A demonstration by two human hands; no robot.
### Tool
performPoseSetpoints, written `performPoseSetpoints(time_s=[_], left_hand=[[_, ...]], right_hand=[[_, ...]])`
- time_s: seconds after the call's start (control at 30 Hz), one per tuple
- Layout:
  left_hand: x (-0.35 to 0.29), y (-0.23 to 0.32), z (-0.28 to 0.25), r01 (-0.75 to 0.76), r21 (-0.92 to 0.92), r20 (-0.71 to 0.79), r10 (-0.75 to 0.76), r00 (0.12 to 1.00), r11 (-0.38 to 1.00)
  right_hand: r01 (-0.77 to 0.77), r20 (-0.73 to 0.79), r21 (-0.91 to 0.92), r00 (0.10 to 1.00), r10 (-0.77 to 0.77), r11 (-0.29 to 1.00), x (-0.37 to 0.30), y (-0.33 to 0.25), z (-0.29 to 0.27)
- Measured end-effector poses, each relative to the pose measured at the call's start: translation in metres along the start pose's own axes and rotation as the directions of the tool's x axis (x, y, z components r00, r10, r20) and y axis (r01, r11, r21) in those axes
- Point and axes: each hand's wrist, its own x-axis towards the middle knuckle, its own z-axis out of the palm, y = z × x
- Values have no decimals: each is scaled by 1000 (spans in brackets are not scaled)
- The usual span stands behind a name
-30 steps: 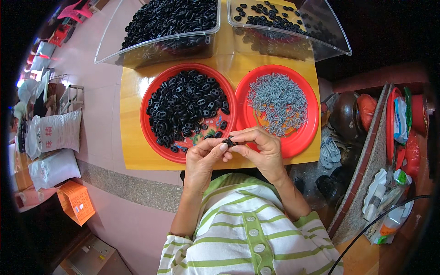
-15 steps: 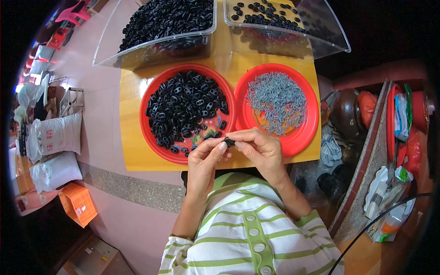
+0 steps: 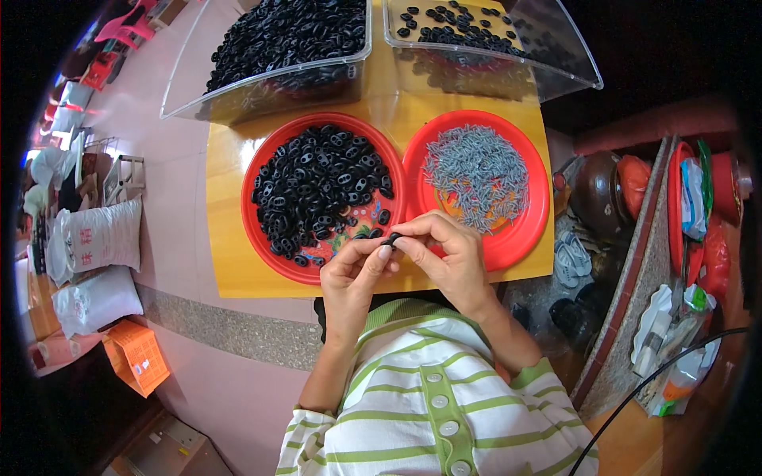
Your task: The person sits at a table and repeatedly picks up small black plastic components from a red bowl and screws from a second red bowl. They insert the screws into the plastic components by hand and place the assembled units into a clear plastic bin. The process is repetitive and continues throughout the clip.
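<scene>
Between my two hands, just above the near edge of the table, is a small black oval plastic piece. My left hand pinches it with thumb and fingertips. The thumb and forefinger of my right hand close on its other side. Whether a screw is in my fingers too is hidden. Beyond my left hand, a red patterned plate carries a heap of black two-holed pieces. Beside it, nearer my right hand, a red plate holds a pile of small grey screws.
Two clear plastic bins with more black pieces stand at the table's far side. The yellow tabletop ends close to my body. White sacks and an orange basket sit left; jars and bags right.
Both hands stay together over the table edge. My right fingers have shifted slightly up and left, and the black piece sits at a slightly different angle.
</scene>
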Motion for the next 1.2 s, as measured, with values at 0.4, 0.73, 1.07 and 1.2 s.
performPoseSetpoints(time_s=[0.4, 0.73, 1.07, 1.2], left_hand=[[3, -4, -2, 43, -187, -33, -50, 998, 981], [3, -1, -4, 15, -128, -45, -20, 999, 992], [5, 1, 1, 34, -133, -34, -39, 999, 991], [6, 1, 2, 38, -148, -17, -41, 999, 988]], right_hand=[[-227, 7, 452, 968, 251, 863, -6, 13, 9], [-265, 66, 487, 961, 267, 832, -5, 14, 7], [-257, 74, 468, 965, 253, 845, -5, 11, 7], [-230, 52, 436, 972, 231, 870, -7, 14, 8]])
